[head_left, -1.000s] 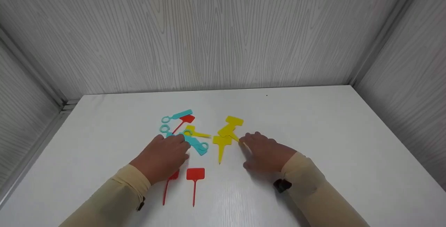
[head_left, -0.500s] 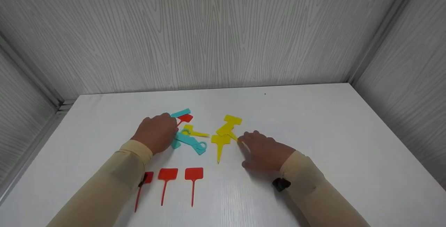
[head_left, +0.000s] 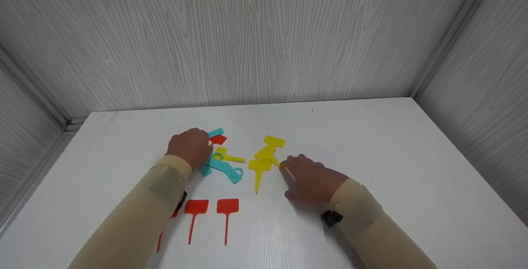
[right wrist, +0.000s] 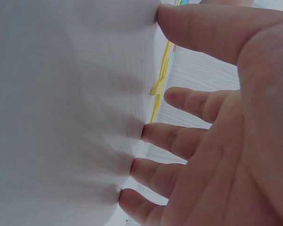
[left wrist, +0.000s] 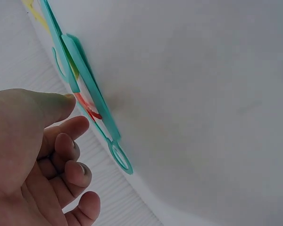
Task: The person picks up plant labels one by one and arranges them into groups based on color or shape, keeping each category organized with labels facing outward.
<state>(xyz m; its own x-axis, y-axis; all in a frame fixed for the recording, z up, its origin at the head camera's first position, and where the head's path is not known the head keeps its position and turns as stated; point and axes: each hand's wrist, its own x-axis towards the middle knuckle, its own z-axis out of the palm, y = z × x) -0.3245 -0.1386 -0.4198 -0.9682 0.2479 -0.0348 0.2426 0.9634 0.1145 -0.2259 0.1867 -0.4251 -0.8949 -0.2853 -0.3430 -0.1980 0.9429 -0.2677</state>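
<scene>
While a grey wood-grained wall point(head_left: 264, 38) stands behind, a flat white tabletop point(head_left: 350, 137) bears the work, crossed by two beige sleeves point(head_left: 383, 232) from the near side. The right hand point(head_left: 314, 180) lies palm down with fingers spread and grasping nothing; its thumb and three fingertips rest on the tabletop, its forefinger just beside a stem among three overlapping yellow T-shaped flat tags point(head_left: 259, 165). The left hand point(head_left: 189, 147), stretched farther forward, has half-curled fingers, a gap between thumb and forefinger, and nothing visibly pinched; a thin-stemmed red flat tag point(head_left: 218, 140) is at its fingertips, though contact cannot be told. Turquoise ring-ended flat strips point(head_left: 222, 166) and another yellow tag point(head_left: 233, 158) lie around it. Nearer the person, two red rectangular-headed tags point(head_left: 196, 206) lie side by side, a third point(head_left: 175, 214) partly hidden by the left sleeve. A small black block point(head_left: 332, 218) sits at the right wrist.
</scene>
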